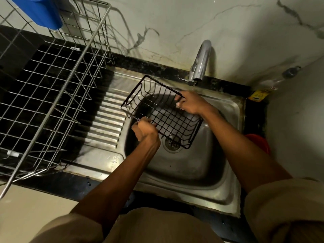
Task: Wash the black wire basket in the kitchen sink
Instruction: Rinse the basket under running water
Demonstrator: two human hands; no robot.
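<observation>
The black wire basket [154, 106] hangs tilted over the steel sink [189, 165], open side toward me. My left hand [146, 131] grips its near rim with curled fingers. At the far corner my right hand [190, 102] grips the rim, just below the chrome tap [199, 64]. A thin stream of water falls from the spout toward my right hand. The drain [172, 142] shows through the basket's lower wires.
A large silver wire dish rack [57, 81] stands on the black counter at the left, with a blue plastic container [39, 11] at its top. The ribbed drainboard [107, 118] lies between rack and bowl. A red object [257, 142] sits right of the sink.
</observation>
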